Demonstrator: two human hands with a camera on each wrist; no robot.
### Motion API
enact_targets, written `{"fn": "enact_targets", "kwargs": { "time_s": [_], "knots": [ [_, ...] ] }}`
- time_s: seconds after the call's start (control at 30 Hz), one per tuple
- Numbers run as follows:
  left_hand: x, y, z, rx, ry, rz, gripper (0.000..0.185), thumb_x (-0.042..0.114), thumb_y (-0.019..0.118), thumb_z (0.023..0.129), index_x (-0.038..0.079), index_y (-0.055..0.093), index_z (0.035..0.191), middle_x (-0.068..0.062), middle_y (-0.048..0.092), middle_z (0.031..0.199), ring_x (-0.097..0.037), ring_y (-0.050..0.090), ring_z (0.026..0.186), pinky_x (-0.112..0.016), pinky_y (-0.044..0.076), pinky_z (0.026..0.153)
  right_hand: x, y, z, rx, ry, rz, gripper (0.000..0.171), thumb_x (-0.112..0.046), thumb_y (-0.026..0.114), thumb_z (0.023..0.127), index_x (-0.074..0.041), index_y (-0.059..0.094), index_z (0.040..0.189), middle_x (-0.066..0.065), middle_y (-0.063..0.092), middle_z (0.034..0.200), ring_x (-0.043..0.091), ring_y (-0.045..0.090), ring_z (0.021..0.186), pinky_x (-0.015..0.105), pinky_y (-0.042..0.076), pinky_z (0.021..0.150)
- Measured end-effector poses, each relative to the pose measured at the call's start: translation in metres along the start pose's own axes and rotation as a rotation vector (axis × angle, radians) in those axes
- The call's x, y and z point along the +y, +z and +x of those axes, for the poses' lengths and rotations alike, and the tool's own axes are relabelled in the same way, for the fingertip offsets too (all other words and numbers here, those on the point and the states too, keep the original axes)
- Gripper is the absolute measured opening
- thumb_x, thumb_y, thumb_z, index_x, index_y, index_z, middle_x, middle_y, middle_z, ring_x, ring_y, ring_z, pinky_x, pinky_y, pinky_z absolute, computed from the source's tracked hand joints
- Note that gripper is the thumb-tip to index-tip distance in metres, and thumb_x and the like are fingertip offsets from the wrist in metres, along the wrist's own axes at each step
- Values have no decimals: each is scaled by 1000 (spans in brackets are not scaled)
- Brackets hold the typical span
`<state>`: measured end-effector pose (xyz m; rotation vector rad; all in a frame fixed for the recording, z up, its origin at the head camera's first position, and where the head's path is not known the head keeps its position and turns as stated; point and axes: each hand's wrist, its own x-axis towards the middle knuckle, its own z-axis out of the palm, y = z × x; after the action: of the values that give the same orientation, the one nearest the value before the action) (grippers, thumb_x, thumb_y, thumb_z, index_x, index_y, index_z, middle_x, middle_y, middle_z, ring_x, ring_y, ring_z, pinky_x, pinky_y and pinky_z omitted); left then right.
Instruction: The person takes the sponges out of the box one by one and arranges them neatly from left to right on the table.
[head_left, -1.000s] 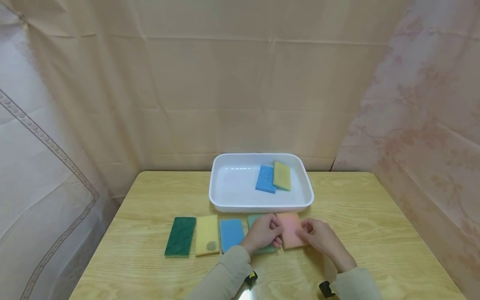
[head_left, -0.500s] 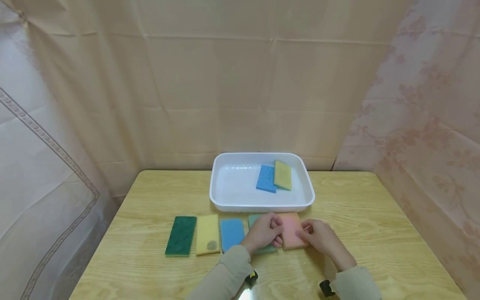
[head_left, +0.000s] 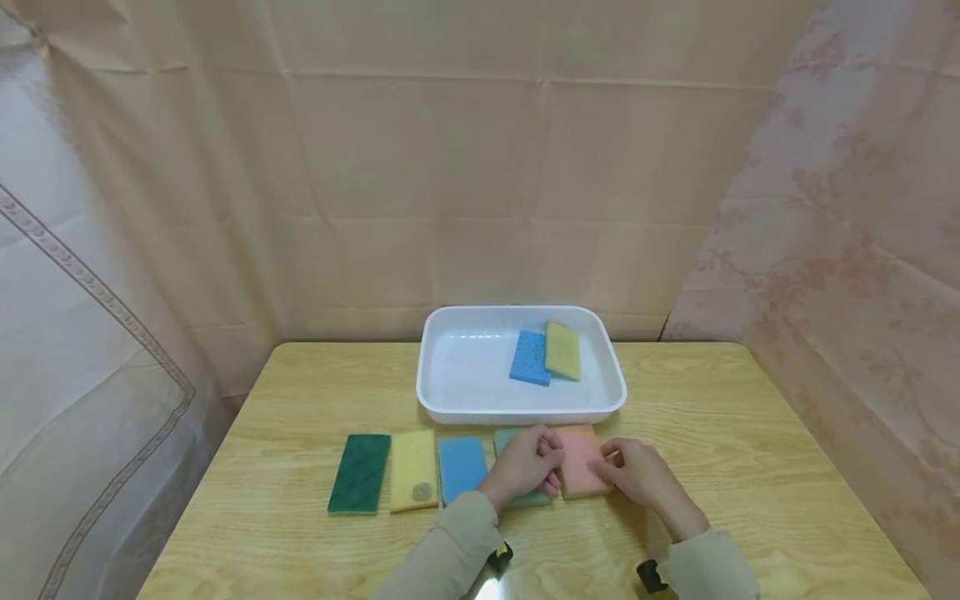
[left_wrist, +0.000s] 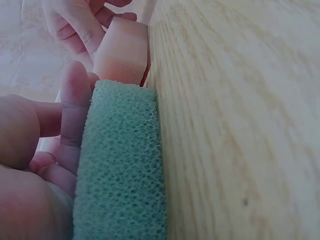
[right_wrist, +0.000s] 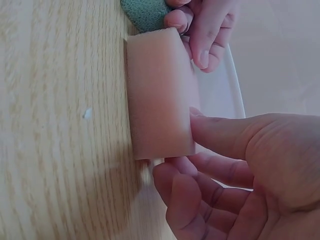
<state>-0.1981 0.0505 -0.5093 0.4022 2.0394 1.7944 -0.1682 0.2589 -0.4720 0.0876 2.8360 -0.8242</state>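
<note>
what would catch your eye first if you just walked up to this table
Both hands meet on the pink sponge at the near edge of the table: the left hand at its left side, over the teal sponge, the right hand at its right. Left of them lie a blue, a yellow and a green sponge; behind sits a white tray holding two more.

Both hands on pink sponge

White tray at the far middle of a pale wooden table, blue sponge and yellow sponge overlapping inside it, near row to the left of dark green sponge, yellow stained sponge, blue sponge, beige cloth backdrop behind
</note>
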Motion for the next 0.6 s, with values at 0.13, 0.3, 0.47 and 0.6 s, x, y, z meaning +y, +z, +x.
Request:
{"fn": "enact_targets", "kwargs": {
  "time_s": [0.13,0.3,0.47,0.6],
  "knots": [
    [1,0,-1,6,-5,1,4,10,63,101,6,61,101,-8,63,71,-14,63,51,-31,57,50,-2,-2,-2,-19,19,-7,45,-33,72,95,4,67,121,8,70,93,17,61,77,36,54,68],
    [2,0,-2,11,-4,-9,5,11,63,101,6,61,101,-8,61,69,-13,62,50,-31,57,49,-6,-7,-8,-26,20,18,52,-34,71,96,6,62,129,7,70,91,16,61,71,33,53,62],
    [1,0,-1,8,-6,-30,6,11,64,100,6,61,102,-8,62,70,-13,63,50,-31,58,50,-11,-12,-13,-13,-21,31,45,-28,69,97,6,63,127,8,72,91,16,63,68,32,54,59],
    [2,-1,-1,2,-14,-40,7,11,65,100,6,61,101,-8,62,71,-13,63,51,-32,58,51,-14,-17,-15,4,-61,18,42,-26,68,99,6,64,125,8,72,92,15,63,69,32,54,59]
  ]
}}
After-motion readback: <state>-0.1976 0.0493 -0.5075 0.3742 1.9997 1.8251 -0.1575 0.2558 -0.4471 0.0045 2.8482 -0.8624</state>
